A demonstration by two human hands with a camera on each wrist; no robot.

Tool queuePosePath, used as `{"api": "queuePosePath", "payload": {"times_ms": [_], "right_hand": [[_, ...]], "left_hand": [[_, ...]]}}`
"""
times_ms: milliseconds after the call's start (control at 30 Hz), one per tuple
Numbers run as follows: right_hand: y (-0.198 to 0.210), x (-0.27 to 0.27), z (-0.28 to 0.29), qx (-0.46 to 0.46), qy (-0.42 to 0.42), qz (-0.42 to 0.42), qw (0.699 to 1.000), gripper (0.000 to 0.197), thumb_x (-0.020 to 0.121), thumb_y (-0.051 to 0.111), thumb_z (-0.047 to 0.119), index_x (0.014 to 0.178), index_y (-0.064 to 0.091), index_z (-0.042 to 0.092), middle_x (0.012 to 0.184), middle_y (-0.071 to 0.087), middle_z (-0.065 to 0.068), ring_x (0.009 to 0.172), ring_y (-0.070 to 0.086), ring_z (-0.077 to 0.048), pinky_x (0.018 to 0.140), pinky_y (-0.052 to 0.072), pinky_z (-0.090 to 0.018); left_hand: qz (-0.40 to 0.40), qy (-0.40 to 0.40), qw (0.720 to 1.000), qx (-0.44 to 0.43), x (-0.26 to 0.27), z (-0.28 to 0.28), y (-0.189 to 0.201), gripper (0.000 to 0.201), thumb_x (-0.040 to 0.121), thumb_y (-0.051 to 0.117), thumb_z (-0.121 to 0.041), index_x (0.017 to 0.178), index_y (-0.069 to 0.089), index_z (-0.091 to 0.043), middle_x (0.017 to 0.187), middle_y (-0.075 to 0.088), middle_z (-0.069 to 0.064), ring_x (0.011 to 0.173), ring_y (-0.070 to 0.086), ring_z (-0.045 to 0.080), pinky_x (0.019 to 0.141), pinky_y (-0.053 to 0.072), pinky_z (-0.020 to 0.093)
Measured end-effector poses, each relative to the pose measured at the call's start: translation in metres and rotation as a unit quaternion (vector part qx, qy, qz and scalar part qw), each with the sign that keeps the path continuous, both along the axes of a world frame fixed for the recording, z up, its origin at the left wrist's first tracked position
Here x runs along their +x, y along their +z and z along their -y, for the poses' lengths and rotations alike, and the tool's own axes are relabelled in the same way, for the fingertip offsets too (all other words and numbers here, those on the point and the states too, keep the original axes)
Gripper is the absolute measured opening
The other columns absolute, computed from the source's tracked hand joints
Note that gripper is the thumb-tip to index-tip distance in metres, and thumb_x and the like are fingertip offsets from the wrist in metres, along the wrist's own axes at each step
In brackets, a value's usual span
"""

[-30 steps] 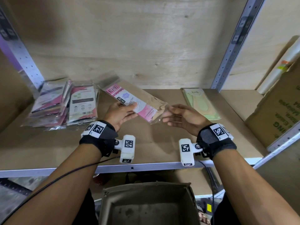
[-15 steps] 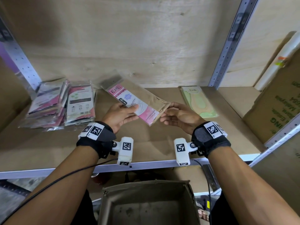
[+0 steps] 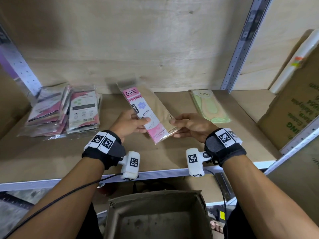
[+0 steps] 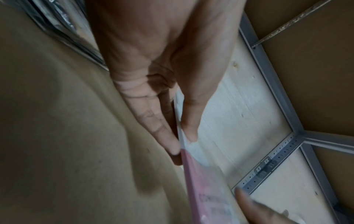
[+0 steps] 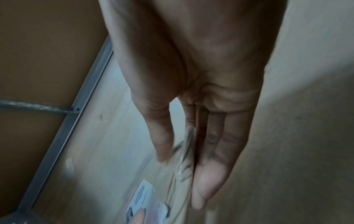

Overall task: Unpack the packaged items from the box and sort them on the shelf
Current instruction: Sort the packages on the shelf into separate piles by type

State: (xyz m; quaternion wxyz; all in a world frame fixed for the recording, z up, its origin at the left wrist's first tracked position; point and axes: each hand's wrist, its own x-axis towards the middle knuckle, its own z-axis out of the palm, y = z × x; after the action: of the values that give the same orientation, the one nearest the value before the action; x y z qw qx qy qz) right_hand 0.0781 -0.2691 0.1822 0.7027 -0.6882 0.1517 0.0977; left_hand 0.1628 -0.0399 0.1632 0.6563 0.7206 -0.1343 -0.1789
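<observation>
A pink and tan stocking packet [image 3: 148, 111] is held above the middle of the shelf board [image 3: 51, 152], its long side running front to back. My left hand [image 3: 136, 125] pinches its left edge, thumb on top; the left wrist view shows the thumb and fingers clamping the packet [image 4: 203, 181]. My right hand [image 3: 179, 125] pinches the packet's near right corner; in the right wrist view the packet's clear edge [image 5: 186, 153] sits between thumb and fingers. A cardboard box [image 3: 155, 218] stands open below the shelf, and nothing shows inside it.
A pile of pink and black packets [image 3: 69, 111] lies at the shelf's left. One green packet [image 3: 209, 106] lies at the right, near the metal upright [image 3: 241, 47]. A large printed carton [image 3: 296, 109] and a white roll [image 3: 296, 61] fill the neighbouring bay.
The packet has turned from lying diagonally to pointing nearly straight back. Both hands kept their hold and turned with it, drawing slightly nearer.
</observation>
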Motion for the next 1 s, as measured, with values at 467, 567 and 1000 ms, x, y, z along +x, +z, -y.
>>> {"api": "queuePosePath", "payload": {"times_ms": [467, 567, 1000], "right_hand": [[-0.007, 0.003, 0.008, 0.035, -0.053, -0.003, 0.998, 0.023, 0.084, 0.075, 0.004, 0.096, 0.055, 0.003, 0.100, 0.072, -0.024, 0.081, 0.073, -0.031, 0.062, 0.062, -0.031], [-0.008, 0.003, 0.010, 0.029, -0.056, -0.007, 0.998, 0.022, 0.083, 0.075, 0.004, 0.094, 0.056, 0.003, 0.098, 0.072, -0.023, 0.079, 0.073, -0.029, 0.064, 0.063, -0.032], [-0.009, 0.016, 0.035, -0.249, -0.142, -0.011, 0.958, 0.026, 0.066, 0.089, 0.017, 0.082, 0.073, 0.006, 0.094, 0.074, -0.014, 0.091, 0.070, -0.027, 0.087, 0.058, -0.045]], "left_hand": [[-0.173, -0.115, 0.978, 0.004, -0.019, 0.022, 0.000, 0.044, 0.084, 0.079, -0.014, 0.125, 0.064, -0.008, 0.114, 0.075, 0.015, 0.098, 0.075, 0.035, 0.076, 0.063, 0.032], [-0.178, -0.117, 0.977, -0.013, -0.019, 0.024, 0.000, 0.038, 0.084, 0.077, -0.006, 0.121, 0.067, -0.005, 0.113, 0.075, 0.014, 0.101, 0.074, 0.029, 0.076, 0.062, 0.030], [-0.094, -0.059, 0.988, 0.111, 0.005, 0.077, 0.003, 0.021, 0.080, 0.080, -0.001, 0.098, 0.071, -0.009, 0.086, 0.076, 0.001, 0.067, 0.073, 0.006, 0.060, 0.058, 0.016]]}}
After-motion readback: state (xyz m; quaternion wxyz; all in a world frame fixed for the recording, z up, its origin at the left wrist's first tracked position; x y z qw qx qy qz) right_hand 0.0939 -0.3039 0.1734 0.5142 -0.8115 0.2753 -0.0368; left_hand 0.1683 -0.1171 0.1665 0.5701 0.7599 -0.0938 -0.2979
